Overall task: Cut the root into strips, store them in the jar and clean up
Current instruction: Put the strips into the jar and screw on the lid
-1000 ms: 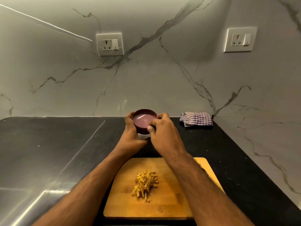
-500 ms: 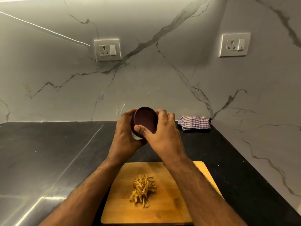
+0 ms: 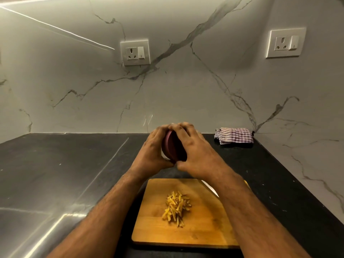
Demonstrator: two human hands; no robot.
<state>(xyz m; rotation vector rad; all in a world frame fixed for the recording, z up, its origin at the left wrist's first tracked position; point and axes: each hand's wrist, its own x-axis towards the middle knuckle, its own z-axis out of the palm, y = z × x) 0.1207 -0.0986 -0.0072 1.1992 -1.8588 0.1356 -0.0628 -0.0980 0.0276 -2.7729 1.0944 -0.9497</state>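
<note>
Head view: dark counter (image 3: pixel 55 174), marble walls (image 3: pixel 186 90).

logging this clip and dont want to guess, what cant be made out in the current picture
Head view, the only one:
- Jar: both hands cover most of it, so its contents and whether the lid is loose cannot be told.
- Left hand and right hand: fingertips hidden behind the jar.
- Knife: only a sliver of blade shows; the right forearm hides the rest.
- Cutting board: right edge covered by that forearm.
</note>
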